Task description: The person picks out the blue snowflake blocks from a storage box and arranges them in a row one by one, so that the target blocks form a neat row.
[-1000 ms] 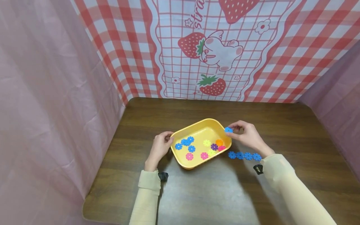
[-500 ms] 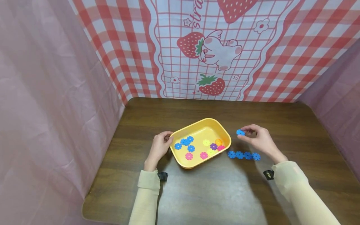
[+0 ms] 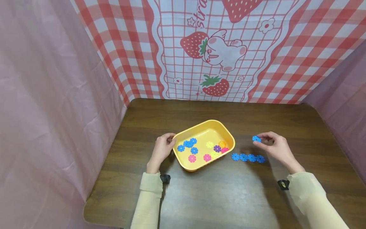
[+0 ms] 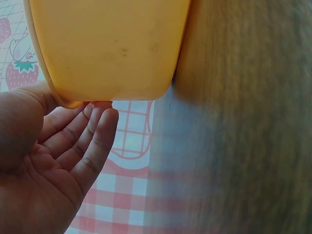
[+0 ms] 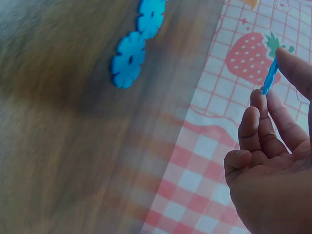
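Observation:
My right hand [image 3: 276,149] pinches a blue snowflake disc [image 3: 256,139] between thumb and fingers, up over the table. In the right wrist view this blue disc [image 5: 269,76] shows edge-on. Just below and left of that hand, a row of several blue discs [image 3: 247,157] lies on the table, edges meeting. My left hand [image 3: 163,149] grips the left end of a yellow bin [image 3: 203,125], thumb at the rim and fingers behind the wall, as the left wrist view shows by the bin's side [image 4: 107,53].
Inside the bin are loose blue discs [image 3: 188,144], pink discs [image 3: 192,158], yellow discs [image 3: 210,144], a purple disc [image 3: 217,149] and an orange disc [image 3: 222,144]. A checked strawberry cloth [image 3: 137,63] hangs behind the wooden table [image 3: 217,197]; pink curtains [image 3: 51,111] flank it.
My right hand has carried the blue disc rightward, from the bin's right rim to above the right end of the row. The left hand and the bin have stayed in place.

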Tool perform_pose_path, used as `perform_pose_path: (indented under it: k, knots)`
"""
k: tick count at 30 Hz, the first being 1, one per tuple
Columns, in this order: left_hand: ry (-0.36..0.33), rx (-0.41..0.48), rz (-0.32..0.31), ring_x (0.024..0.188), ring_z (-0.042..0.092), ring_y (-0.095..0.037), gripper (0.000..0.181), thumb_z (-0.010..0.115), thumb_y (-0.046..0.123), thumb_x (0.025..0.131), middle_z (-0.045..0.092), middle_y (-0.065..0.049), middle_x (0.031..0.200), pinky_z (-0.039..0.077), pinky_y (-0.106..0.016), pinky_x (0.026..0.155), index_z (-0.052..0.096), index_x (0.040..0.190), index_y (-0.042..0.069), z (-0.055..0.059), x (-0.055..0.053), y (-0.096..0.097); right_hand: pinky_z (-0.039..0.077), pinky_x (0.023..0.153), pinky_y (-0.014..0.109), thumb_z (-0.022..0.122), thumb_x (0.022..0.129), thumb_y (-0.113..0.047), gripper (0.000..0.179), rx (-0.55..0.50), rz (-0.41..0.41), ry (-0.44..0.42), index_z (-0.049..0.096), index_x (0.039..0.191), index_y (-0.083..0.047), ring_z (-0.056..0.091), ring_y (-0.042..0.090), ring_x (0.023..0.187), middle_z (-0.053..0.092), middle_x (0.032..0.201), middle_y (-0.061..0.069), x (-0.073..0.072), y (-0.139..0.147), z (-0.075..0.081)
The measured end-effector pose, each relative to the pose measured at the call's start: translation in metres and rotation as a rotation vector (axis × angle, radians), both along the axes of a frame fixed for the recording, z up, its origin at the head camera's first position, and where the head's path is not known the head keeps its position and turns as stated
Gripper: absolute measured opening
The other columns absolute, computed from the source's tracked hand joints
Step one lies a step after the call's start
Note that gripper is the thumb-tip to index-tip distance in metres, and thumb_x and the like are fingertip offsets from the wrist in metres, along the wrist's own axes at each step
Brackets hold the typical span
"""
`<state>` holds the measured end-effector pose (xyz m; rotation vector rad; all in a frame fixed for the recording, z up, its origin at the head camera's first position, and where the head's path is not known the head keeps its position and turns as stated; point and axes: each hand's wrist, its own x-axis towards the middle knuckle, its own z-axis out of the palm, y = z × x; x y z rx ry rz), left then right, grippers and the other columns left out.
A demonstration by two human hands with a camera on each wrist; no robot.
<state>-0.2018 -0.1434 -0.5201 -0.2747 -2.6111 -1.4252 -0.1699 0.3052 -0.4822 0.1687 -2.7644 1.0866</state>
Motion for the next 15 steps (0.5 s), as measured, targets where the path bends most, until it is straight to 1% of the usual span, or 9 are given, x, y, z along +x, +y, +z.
perform_pose_path:
  k: [5, 11, 15]
  knots:
    - [0.009, 0.001, -0.002, 0.077, 0.066, -0.021, 0.018, 0.069, 0.006, 0.092, 0.071, -0.013, 0.089, 0.057, -0.035, 0.071, 0.072, 0.108, -0.003, 0.0, 0.0, 0.0, 0.036, 0.062, 0.021, 0.082, 0.084, -0.031, 0.033, 0.0, -0.021, 0.005, 0.072, 0.105, -0.007, 0.051, 0.015, 0.081, 0.063, 0.089, 0.009, 0.006, 0.009, -0.005]
    - [0.005, -0.006, -0.003, 0.077, 0.066, -0.02, 0.019, 0.069, 0.007, 0.092, 0.071, -0.012, 0.089, 0.057, -0.034, 0.071, 0.072, 0.108, -0.003, 0.0, 0.0, 0.0, 0.039, 0.062, 0.018, 0.082, 0.084, -0.031, 0.034, 0.023, -0.044, -0.024, 0.072, 0.105, -0.007, 0.051, 0.009, 0.078, 0.064, 0.088, 0.007, 0.014, 0.021, -0.011]
    - [0.006, -0.004, 0.0, 0.077, 0.066, -0.02, 0.019, 0.069, 0.007, 0.092, 0.071, -0.012, 0.089, 0.057, -0.034, 0.071, 0.072, 0.108, -0.003, 0.0, 0.0, 0.0, 0.037, 0.061, 0.019, 0.082, 0.084, -0.032, 0.034, 0.035, -0.054, -0.03, 0.072, 0.105, -0.007, 0.05, 0.008, 0.077, 0.063, 0.087, 0.007, 0.019, 0.029, -0.017]
